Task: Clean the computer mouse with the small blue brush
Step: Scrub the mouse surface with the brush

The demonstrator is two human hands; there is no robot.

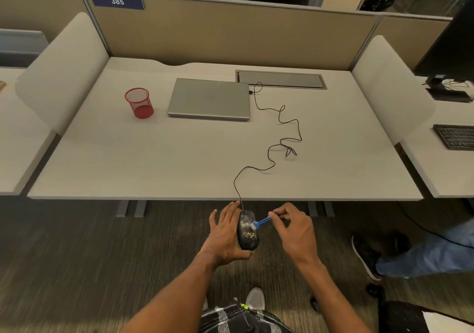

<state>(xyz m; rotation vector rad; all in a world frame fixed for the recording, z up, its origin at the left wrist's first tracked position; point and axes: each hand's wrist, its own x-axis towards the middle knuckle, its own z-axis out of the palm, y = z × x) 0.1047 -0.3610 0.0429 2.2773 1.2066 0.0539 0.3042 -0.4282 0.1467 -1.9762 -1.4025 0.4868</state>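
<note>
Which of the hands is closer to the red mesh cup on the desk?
Left. The left hand, holding the mouse, is nearer the camera and right of the red mesh cup; the right hand, pinching the blue brush, is farther right still.

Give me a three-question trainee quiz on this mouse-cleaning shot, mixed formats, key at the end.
1. Multiple choice: which hand pinches the blue brush? A. left hand B. right hand C. neither
2. True or false: the mouse lies flat on the desk.
3. Fill in: the mouse's cable leads to the closed ____.
Key: 1. B. 2. False: the left hand holds it out past the desk's near edge. 3. laptop.
</note>
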